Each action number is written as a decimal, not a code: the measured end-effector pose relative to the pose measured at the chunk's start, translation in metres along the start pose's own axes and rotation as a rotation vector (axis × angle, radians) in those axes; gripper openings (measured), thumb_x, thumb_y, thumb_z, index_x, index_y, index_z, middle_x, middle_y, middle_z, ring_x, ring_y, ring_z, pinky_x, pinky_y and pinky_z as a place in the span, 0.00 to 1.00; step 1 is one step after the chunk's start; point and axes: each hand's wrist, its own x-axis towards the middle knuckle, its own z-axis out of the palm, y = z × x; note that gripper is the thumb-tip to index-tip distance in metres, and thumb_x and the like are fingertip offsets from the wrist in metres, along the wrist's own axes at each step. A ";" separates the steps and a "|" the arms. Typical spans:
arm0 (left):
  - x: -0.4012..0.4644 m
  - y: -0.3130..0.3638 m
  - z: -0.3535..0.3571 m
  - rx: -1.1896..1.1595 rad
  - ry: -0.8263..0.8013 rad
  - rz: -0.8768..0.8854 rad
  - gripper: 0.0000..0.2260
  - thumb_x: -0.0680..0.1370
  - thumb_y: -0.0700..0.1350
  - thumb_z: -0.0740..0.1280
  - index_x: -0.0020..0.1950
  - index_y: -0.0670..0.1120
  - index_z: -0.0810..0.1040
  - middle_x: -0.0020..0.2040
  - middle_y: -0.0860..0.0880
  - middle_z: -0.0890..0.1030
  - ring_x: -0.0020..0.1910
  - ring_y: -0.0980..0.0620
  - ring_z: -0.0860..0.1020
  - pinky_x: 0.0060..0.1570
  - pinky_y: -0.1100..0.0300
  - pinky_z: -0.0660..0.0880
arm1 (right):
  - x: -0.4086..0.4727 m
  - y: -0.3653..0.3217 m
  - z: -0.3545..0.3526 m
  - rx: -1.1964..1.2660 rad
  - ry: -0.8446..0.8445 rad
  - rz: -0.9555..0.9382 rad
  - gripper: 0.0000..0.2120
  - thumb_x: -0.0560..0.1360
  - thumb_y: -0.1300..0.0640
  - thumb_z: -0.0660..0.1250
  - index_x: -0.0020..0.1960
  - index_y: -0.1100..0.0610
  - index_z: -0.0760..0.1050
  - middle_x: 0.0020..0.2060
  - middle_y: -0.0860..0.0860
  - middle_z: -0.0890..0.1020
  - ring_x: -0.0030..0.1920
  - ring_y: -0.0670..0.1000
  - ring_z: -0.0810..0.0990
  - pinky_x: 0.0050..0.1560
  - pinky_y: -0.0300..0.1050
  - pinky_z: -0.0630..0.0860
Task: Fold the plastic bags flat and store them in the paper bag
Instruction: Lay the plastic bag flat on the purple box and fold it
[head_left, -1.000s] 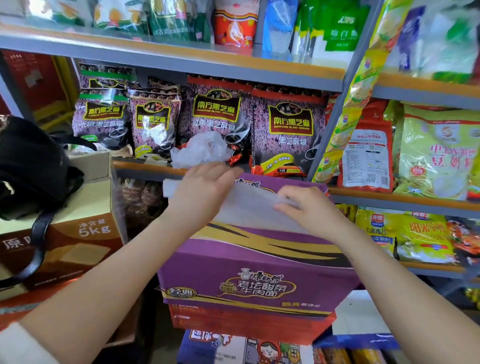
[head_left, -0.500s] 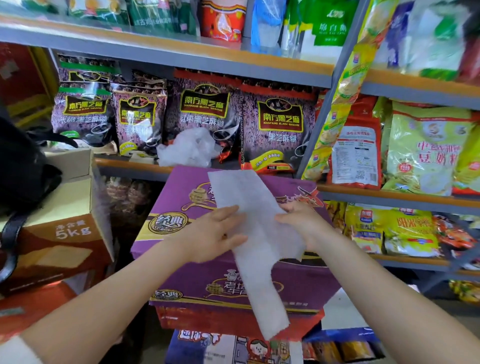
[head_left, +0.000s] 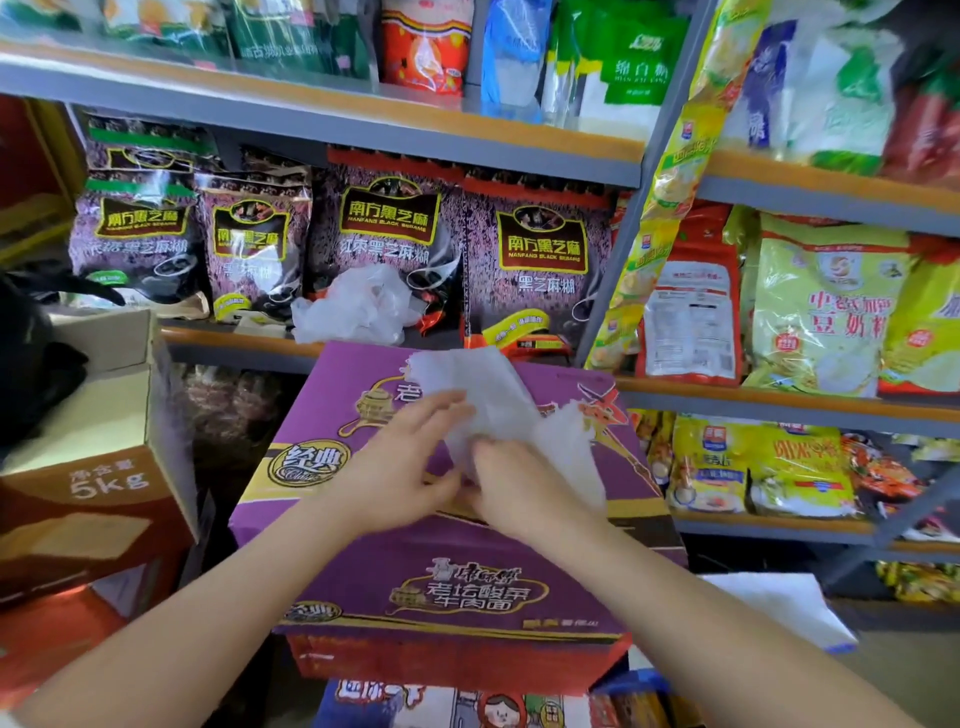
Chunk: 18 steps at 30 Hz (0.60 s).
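Observation:
A white translucent plastic bag (head_left: 488, 395) lies doubled over on top of a purple noodle carton (head_left: 467, 577). My left hand (head_left: 402, 462) and my right hand (head_left: 511, 486) meet at its near end, fingers pinching and pressing the plastic. One half points away toward the shelf, the other angles down to the right. A crumpled heap of more white plastic bags (head_left: 358, 306) sits on the shelf edge behind the carton. No paper bag is in view.
Shelves of dark sesame-paste packs (head_left: 535, 254) and yellow-green soy-milk packs (head_left: 826, 312) stand behind. An open brown cardboard box (head_left: 98, 467) marked 5kg is at the left, with a black bag (head_left: 26, 364) on it. More cartons are stacked under the purple one.
The bag hung as one long strip over the carton's front. Now its lower end is brought up and doubled over on the carton top, with both hands closer together.

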 end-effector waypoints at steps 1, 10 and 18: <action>-0.004 0.002 0.003 -0.062 -0.095 -0.012 0.29 0.70 0.55 0.55 0.70 0.46 0.66 0.70 0.46 0.66 0.67 0.53 0.65 0.61 0.76 0.55 | -0.002 0.000 -0.001 0.063 -0.049 -0.021 0.12 0.75 0.59 0.61 0.58 0.63 0.72 0.52 0.61 0.80 0.54 0.61 0.78 0.48 0.48 0.72; -0.013 0.013 0.016 0.280 -0.401 0.084 0.43 0.61 0.76 0.55 0.73 0.57 0.59 0.69 0.47 0.65 0.67 0.46 0.66 0.63 0.54 0.67 | -0.017 0.080 -0.034 0.049 -0.193 -0.063 0.18 0.76 0.42 0.60 0.58 0.51 0.77 0.57 0.48 0.79 0.58 0.50 0.76 0.60 0.51 0.72; -0.020 0.010 0.033 0.383 -0.216 0.204 0.22 0.78 0.61 0.49 0.64 0.55 0.72 0.59 0.42 0.78 0.58 0.38 0.77 0.50 0.43 0.76 | -0.042 0.149 -0.028 1.069 0.129 0.149 0.12 0.79 0.51 0.57 0.48 0.50 0.79 0.35 0.50 0.82 0.25 0.46 0.72 0.25 0.35 0.64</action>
